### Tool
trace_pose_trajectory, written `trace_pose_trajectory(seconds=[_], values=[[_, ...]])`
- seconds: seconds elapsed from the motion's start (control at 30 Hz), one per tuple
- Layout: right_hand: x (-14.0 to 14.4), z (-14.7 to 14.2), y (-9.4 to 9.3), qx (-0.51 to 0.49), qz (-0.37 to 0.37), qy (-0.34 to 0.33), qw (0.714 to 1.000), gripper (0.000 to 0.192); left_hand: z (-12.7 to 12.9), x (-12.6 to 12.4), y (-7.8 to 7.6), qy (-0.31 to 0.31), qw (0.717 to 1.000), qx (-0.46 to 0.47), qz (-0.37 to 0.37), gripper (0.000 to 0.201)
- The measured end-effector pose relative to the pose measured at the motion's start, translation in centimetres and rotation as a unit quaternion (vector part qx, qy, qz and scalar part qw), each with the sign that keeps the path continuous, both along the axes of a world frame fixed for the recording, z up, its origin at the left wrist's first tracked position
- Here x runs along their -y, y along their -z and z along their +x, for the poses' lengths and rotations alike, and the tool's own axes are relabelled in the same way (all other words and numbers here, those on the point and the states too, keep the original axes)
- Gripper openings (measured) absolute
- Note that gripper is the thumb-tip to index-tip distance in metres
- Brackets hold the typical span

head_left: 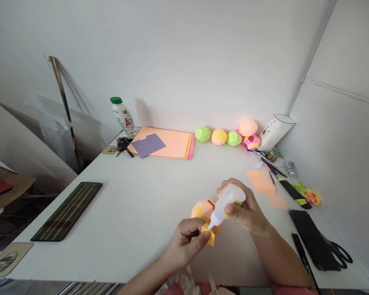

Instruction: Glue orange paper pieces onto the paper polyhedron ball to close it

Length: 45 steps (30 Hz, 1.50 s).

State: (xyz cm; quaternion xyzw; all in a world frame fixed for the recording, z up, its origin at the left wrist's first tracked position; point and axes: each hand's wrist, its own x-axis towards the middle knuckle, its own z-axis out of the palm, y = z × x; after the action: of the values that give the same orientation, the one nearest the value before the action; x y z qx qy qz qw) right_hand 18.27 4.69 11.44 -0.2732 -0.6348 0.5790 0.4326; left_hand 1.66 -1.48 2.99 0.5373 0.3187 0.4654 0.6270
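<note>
Yellow-orange paper piece (pixel 212 239) pinched in the left hand (pixel 184 241), thumb on the near side, fingers curled in behind; hand nearly closed on it. Right hand (pixel 250 209) wrapped round the white squeeze bottle (pixel 224 203), thumb in front, fingers over the far side, opened only as wide as the body. Squeeze bottle tipped over: long axis slopes from base, up and right, to nozzle (pixel 212 223), down and left. Paper piece lies directly below the nozzle; tip at its upper edge, contact or hair gap, cannot tell. Left hand the nearer to the piece, being on it.

Just left of and beyond the squeeze bottle: part-built ball (pixel 198 207), peach and orange. Whether it joins the paper piece, cannot tell; hands overlap the view.

Right of the squeeze bottle: peach slips (pixel 260 182) on the table (pixel 135 205); farther right and nearer the body, black case (pixel 310 235) and scissors (pixel 343 253). Straight beyond it, by the wall: faceted balls (pixel 219 137). Beyond and left: paper sheets (pixel 176 143), purple card (pixel 149 146) on top. Well left: dark striped panel (pixel 67 211).
</note>
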Motion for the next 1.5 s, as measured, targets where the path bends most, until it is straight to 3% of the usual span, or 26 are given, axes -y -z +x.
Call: trace_pose_trajectory(seconds=[0.27,1.13,1.5], values=[[-0.06,-0.07,0.69,-0.007,-0.014,0.002,1.0,0.036,0.1,0.02,0.25,0.001,1.0,-0.012,0.025,0.043],[-0.04,-0.14,0.28,0.0,-0.009,0.011,1.0,0.033,0.19,0.07,-0.06,-0.01,1.0,0.008,0.024,0.042],[-0.06,-0.26,0.71,-0.012,-0.015,0.016,1.0,0.036,0.12,0.1,0.53,-0.002,0.999,0.001,0.05,0.039]])
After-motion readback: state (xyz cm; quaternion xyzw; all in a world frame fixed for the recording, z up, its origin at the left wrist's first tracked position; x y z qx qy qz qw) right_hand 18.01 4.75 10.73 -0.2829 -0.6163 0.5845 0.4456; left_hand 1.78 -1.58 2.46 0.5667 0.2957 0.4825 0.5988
